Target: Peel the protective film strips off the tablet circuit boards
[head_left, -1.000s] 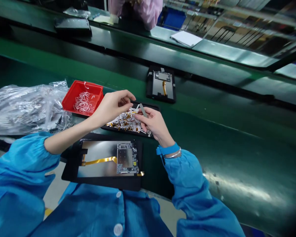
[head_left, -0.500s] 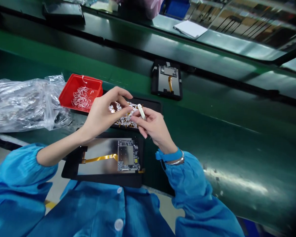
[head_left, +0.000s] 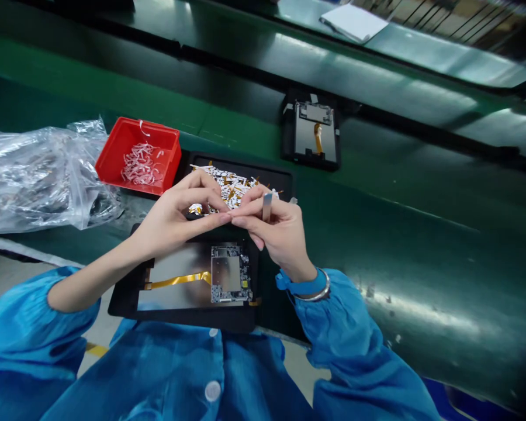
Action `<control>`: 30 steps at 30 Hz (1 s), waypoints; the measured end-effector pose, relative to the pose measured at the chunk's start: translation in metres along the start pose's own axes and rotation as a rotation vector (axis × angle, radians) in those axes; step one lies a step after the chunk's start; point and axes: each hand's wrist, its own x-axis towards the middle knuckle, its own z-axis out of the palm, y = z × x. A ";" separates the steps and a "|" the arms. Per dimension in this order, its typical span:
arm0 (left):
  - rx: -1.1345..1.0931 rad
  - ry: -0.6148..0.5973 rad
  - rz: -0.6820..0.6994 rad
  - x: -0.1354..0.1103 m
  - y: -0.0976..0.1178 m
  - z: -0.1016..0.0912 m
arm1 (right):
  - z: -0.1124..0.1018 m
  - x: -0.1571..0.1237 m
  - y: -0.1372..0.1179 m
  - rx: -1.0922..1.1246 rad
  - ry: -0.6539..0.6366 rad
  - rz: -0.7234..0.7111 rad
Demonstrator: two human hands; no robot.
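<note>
My left hand [head_left: 179, 210] has its thumb and forefinger pinched together, meeting the fingertips of my right hand [head_left: 276, 219]. Whatever small thing lies between these fingertips is hidden. A flat, shiny metal tool [head_left: 267, 206], perhaps tweezers, is tucked among the fingers of my right hand. Both hands are above the near edge of a black tray [head_left: 284, 175] heaped with small white parts with amber ends [head_left: 232, 184]. Just below them lies a tablet screen assembly [head_left: 179, 298], its circuit board [head_left: 227, 273] and amber ribbon cable [head_left: 175, 282] uncovered.
Left of the tray stands a red bin [head_left: 170, 158] holding thin white strips [head_left: 140, 165]. Clear plastic bags [head_left: 44, 181] lie further left. A second device in a black frame [head_left: 311, 131] rests at the back, and white paper [head_left: 354, 22] lies on the ledge beyond.
My fingertips, apart before, have come together. The metal tool has turned within my right hand and sits further back among the fingers. The view has tilted down slightly.
</note>
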 end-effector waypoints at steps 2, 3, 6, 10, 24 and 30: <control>-0.116 -0.064 -0.102 -0.001 -0.002 0.000 | -0.004 -0.001 -0.001 -0.195 -0.012 -0.135; -0.169 -0.096 -0.156 -0.002 -0.003 0.000 | -0.006 -0.002 -0.001 -0.283 -0.028 -0.197; -0.219 -0.146 -0.229 -0.004 -0.005 -0.006 | -0.013 -0.002 0.003 -0.425 -0.081 -0.279; 0.191 0.064 -0.125 -0.008 -0.012 -0.035 | -0.024 -0.010 0.016 -0.514 -0.143 -0.244; 0.796 0.012 -0.036 -0.038 -0.022 -0.025 | -0.039 -0.035 0.028 -1.103 -0.420 -0.241; 0.448 -0.112 -0.047 -0.041 -0.031 0.010 | -0.036 -0.029 0.026 -1.159 -0.471 -0.334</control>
